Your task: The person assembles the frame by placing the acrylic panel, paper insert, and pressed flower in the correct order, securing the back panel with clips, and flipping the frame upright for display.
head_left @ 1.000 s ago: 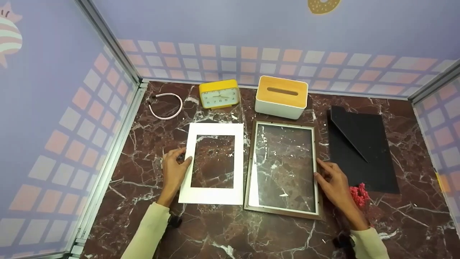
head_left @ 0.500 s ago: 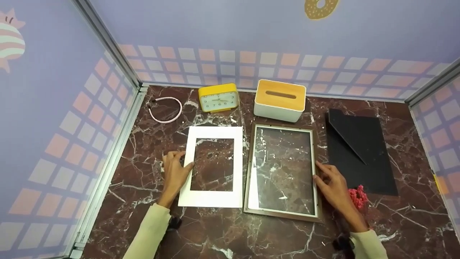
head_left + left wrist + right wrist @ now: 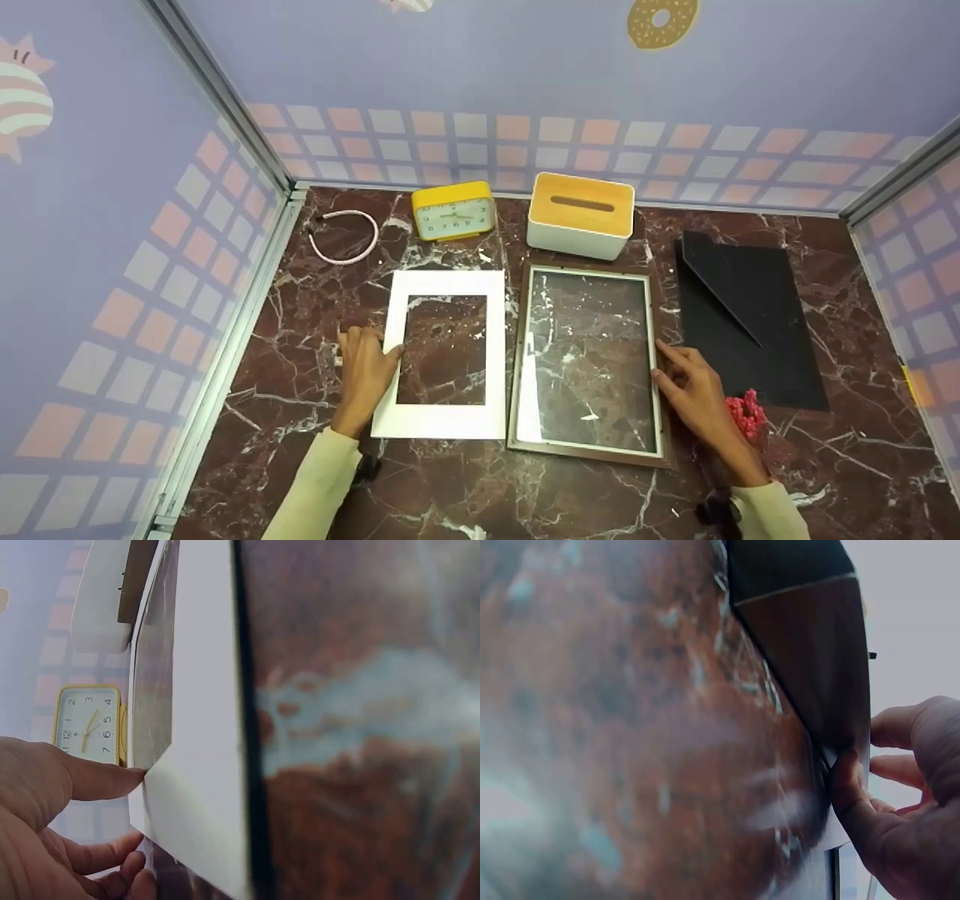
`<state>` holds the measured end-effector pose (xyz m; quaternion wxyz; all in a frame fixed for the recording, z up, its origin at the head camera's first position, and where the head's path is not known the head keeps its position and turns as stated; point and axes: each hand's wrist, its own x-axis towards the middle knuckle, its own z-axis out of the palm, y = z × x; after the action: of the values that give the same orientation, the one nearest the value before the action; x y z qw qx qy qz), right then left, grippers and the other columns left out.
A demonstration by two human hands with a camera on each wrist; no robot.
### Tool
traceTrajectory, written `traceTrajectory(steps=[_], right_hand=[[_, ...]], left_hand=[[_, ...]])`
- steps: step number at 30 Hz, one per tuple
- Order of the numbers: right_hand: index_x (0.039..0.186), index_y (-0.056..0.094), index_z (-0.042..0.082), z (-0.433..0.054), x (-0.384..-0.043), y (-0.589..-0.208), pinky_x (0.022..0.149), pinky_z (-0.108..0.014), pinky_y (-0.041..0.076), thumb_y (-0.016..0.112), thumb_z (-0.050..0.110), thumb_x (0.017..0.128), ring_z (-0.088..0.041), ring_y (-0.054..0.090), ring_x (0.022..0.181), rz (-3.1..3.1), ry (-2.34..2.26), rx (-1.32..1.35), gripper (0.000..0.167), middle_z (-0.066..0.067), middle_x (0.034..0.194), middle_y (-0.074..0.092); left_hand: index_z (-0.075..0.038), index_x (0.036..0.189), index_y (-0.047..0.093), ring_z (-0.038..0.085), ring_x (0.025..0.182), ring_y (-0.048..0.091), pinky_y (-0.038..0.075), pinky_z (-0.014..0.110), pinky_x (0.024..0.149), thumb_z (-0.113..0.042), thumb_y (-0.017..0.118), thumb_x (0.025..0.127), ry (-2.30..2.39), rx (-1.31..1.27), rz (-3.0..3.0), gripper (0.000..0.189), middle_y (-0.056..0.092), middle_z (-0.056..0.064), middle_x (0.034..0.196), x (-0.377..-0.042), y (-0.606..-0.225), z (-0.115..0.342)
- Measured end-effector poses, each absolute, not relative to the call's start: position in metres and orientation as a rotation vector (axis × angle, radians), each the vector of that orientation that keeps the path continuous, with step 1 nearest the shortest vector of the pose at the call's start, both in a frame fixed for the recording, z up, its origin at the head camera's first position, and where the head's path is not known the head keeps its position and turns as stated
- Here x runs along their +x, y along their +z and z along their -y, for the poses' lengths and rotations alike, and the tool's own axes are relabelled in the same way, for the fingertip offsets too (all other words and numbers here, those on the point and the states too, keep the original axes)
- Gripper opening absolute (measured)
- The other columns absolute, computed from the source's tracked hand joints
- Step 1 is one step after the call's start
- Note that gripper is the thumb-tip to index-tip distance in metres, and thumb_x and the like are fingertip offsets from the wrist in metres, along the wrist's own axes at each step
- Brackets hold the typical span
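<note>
A white picture mat (image 3: 495, 352) with a rectangular opening lies on the left of the marble-patterned table. My left hand (image 3: 366, 375) pinches its left border; in the left wrist view the thumb (image 3: 105, 781) lies over the edge and the other fingers sit below it. To the right lies a brown picture frame (image 3: 585, 452) with a pale inner lip and a clear pane. Its right side is held by my right hand (image 3: 694, 394). The right wrist view has the thumb (image 3: 855, 799) on the inner edge of the frame's side and fingers around the outside.
Behind stand a yellow alarm clock (image 3: 454, 214) and a tissue box (image 3: 581, 217) with a wooden lid. A headband (image 3: 375, 238) lies at the back left. Right of the frame are a black backing board (image 3: 780, 315) with a stand leg, and pink-red flowers (image 3: 746, 412).
The head view has tilted up slightly, so everything sits lower in it. Both hands keep their places on the mat and the frame.
</note>
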<state>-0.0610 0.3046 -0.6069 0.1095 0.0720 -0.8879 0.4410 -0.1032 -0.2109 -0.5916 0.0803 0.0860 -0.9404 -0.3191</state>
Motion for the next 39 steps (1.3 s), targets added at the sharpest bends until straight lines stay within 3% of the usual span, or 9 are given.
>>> traceTrajectory(steps=[9,14,21,26,31,35,39], right_hand=[[0.14,0.07,-0.008,-0.307,-0.064,-0.608,0.071,-0.008,0.046,0.08,-0.016,0.089,-0.01,0.057,0.084,2.586,1.254,0.265,0.053,-0.022,0.116,0.069],[0.14,0.071,-0.006,-0.309,-0.07,-0.607,0.073,-0.01,0.043,0.081,-0.014,0.09,-0.012,0.056,0.085,2.595,1.221,0.268,0.052,-0.022,0.12,0.069],[0.141,0.071,-0.006,-0.311,-0.071,-0.608,0.077,-0.005,0.046,0.08,-0.016,0.089,-0.011,0.058,0.088,2.583,1.261,0.253,0.053,-0.023,0.121,0.07],[0.141,0.071,-0.005,-0.312,-0.07,-0.609,0.076,-0.007,0.045,0.08,-0.013,0.09,-0.01,0.057,0.087,2.602,1.26,0.237,0.053,-0.023,0.122,0.069],[0.142,0.07,-0.005,-0.312,-0.07,-0.61,0.076,-0.011,0.043,0.081,-0.011,0.091,-0.011,0.057,0.087,2.621,1.245,0.227,0.053,-0.021,0.122,0.069],[0.141,0.071,-0.005,-0.311,-0.07,-0.609,0.076,-0.009,0.043,0.081,-0.012,0.09,-0.012,0.057,0.088,2.6,1.241,0.247,0.053,-0.021,0.122,0.069],[0.14,0.072,-0.005,-0.31,-0.07,-0.608,0.078,-0.008,0.044,0.082,-0.012,0.09,-0.013,0.058,0.088,2.58,1.241,0.261,0.052,-0.02,0.121,0.07]], left_hand=[[0.012,0.097,0.071,0.05,0.104,0.055,0.049,0.06,0.09,-0.013,0.087,0.09,-0.954,0.325,2.846,0.03,0.065,0.03,0.104,-0.104,-0.59,0.214],[0.004,0.092,0.069,0.046,0.089,0.066,0.054,0.059,0.079,-0.017,0.089,0.087,-0.983,0.366,2.791,0.029,0.072,0.023,0.09,-0.116,-0.612,0.227],[0.006,0.114,0.072,0.032,0.079,0.069,0.056,0.046,0.068,-0.018,0.09,0.091,-1.163,0.371,2.806,0.038,0.074,0.015,0.089,-0.126,-0.626,0.248],[0.013,0.125,0.072,0.024,0.081,0.063,0.053,0.031,0.068,-0.003,0.082,0.095,-1.481,0.371,2.795,0.036,0.07,0.012,0.092,-0.117,-0.585,0.245],[0.017,0.137,0.064,0.015,0.086,0.06,0.053,0.021,0.074,0.002,0.074,0.1,-1.804,0.395,2.757,0.041,0.068,0.01,0.099,-0.111,-0.561,0.248],[0.018,0.138,0.062,0.013,0.084,0.063,0.056,0.023,0.077,0.004,0.073,0.099,-1.964,0.392,2.674,0.043,0.072,0.011,0.096,-0.111,-0.557,0.251],[0.013,0.142,0.062,0.012,0.083,0.068,0.061,0.027,0.071,0.001,0.075,0.1,-2.071,0.411,2.628,0.045,0.077,0.007,0.094,-0.11,-0.552,0.253]])
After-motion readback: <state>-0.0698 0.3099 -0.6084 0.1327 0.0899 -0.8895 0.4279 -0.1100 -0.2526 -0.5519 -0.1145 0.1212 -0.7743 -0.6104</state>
